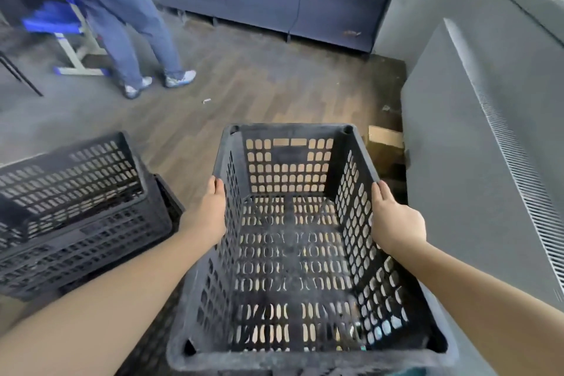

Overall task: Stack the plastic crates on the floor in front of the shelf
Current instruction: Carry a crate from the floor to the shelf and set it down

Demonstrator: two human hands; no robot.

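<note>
The left hand (210, 210) and right hand (393, 223) each grip a side of the black crate (293, 253), with more crates (76, 207) at nine o'clock.

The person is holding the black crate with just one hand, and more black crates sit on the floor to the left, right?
Not quite. In the head view both hands hold the black crate: the left hand grips its left wall and the right hand grips its right wall. The rest is right: more black crates sit on the floor to the left.
</note>
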